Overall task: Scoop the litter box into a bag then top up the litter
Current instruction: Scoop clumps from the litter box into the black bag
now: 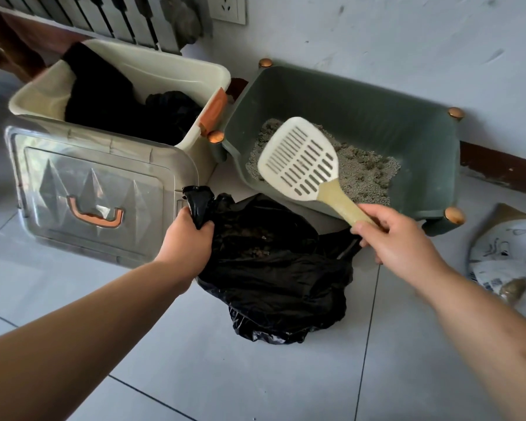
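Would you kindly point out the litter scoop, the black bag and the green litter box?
litter scoop (pixel 299 159): head view, slotted white blade.
black bag (pixel 280 284): head view, crumpled front side.
green litter box (pixel 362 117): head view, inner back wall.

Green litter box holds grey litter; white slotted scoop above; black bag open before it.

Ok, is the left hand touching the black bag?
Touching. The head view shows the left hand gripping a bunched edge of the black bag, with plastic sticking out above the fingers.
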`<action>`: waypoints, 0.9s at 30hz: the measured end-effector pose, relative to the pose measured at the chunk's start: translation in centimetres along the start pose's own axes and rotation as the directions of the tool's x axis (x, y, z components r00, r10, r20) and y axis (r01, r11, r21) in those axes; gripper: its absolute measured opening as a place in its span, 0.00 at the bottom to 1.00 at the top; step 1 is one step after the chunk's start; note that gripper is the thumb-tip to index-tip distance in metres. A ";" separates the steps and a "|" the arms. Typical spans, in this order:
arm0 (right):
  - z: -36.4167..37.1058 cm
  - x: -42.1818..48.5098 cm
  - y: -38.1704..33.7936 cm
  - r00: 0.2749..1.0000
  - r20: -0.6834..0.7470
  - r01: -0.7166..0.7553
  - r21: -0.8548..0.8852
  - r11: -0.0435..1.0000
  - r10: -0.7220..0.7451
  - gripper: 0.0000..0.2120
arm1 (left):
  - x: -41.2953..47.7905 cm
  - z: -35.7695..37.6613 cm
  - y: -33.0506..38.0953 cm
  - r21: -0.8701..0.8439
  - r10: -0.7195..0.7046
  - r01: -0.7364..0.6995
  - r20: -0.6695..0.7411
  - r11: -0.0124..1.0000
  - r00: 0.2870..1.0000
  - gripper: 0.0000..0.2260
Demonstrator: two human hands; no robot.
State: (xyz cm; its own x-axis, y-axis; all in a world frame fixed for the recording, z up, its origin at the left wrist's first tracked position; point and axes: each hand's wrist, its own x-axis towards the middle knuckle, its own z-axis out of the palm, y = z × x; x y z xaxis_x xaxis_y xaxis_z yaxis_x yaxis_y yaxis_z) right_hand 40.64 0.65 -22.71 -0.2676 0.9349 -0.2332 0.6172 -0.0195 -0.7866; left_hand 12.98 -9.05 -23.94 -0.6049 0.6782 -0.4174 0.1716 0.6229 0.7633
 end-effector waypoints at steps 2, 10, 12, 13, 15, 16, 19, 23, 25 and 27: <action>0.0 2.0 -0.9 0.993 -0.032 -0.111 0.062 0.992 0.113 0.12 | 0.0 0.0 0.0 -0.008 0.003 -0.003 0.006 1.000 1.000 0.07; 1.5 12.5 -2.3 0.881 0.096 -0.472 0.114 0.874 0.464 0.07 | 0.8 -0.3 -0.2 -0.048 0.011 -0.009 0.030 0.999 0.999 0.07; 1.9 14.4 -2.3 0.862 0.128 -0.502 0.091 0.860 0.490 0.08 | 1.0 -0.3 -0.2 -0.060 0.014 -0.012 0.036 0.998 0.999 0.07; 2.1 15.2 -2.2 0.855 0.134 -0.513 0.081 0.854 0.501 0.09 | 1.1 -0.3 -0.2 -0.068 0.013 -0.010 0.036 0.998 0.999 0.07; 2.4 16.7 -1.9 0.858 0.136 -0.508 0.076 0.858 0.496 0.10 | 1.4 -0.3 -0.2 -0.081 0.005 -0.002 0.037 0.997 0.999 0.07; 2.5 17.2 -1.7 0.865 0.137 -0.495 0.085 0.865 0.482 0.11 | 1.5 -0.3 -0.1 -0.086 -0.002 0.005 0.036 0.996 0.999 0.07; 3.3 19.0 -1.1 0.882 0.158 -0.462 0.102 0.881 0.445 0.12 | 2.1 -0.2 0.1 -0.102 -0.016 0.020 0.036 0.995 0.999 0.08; 4.0 20.2 0.8 0.878 0.246 -0.444 0.095 0.891 0.412 0.19 | 2.7 0.2 0.3 -0.110 -0.030 0.035 0.048 0.993 0.998 0.09; 3.8 20.8 2.0 0.883 0.239 -0.441 0.130 0.888 0.404 0.20 | 3.0 0.4 0.3 -0.117 -0.042 0.048 0.052 0.992 0.998 0.08; 3.6 21.5 2.6 0.891 0.209 -0.436 0.149 0.888 0.402 0.20 | 3.1 0.5 0.3 -0.123 -0.054 0.060 0.050 0.991 0.997 0.06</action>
State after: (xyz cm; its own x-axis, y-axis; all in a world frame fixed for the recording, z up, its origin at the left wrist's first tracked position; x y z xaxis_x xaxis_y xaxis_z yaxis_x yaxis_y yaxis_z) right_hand 33.86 19.43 -31.83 -0.1449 0.7511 -0.6441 0.5542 -0.4776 -0.6817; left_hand 11.57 -6.58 -25.27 -0.5738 0.6619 -0.4823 0.0379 0.6097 0.7918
